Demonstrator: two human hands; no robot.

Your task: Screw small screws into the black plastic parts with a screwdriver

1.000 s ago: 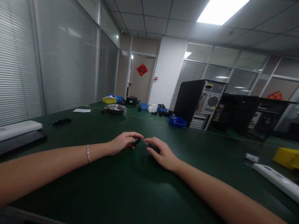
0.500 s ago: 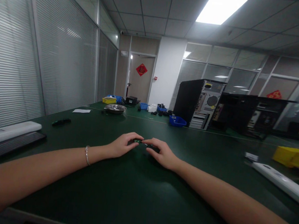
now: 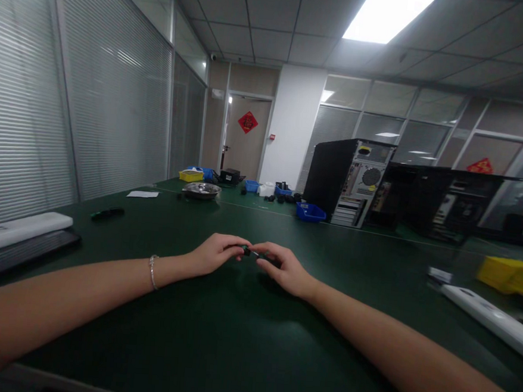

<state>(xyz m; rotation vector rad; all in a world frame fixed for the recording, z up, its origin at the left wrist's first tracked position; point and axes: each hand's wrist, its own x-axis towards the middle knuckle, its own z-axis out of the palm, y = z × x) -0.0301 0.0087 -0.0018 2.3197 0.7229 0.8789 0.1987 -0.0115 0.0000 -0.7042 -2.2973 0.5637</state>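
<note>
A small dark part (image 3: pixel 252 254) sat pinched between both hands, low over the middle of the green table (image 3: pixel 233 337), too small and dim for me to tell what it was. The left hand (image 3: pixel 216 254) had its fingers curled close around one end, thumb and fingertips nipping it. The right hand (image 3: pixel 283 269) met it from the other side, fingers bent tight on something dark beneath them, the heel resting on the table, it seemed, to keep things steady. A thin bracelet (image 3: pixel 152 271) ringed the left wrist.

Farther off stood a computer case (image 3: pixel 347 181) with its back panel facing us, a blue tray (image 3: pixel 310 212) just beside it, and a metal bowl (image 3: pixel 201 190) well apart to the left. A yellow box (image 3: pixel 509 276) lay at the right edge.
</note>
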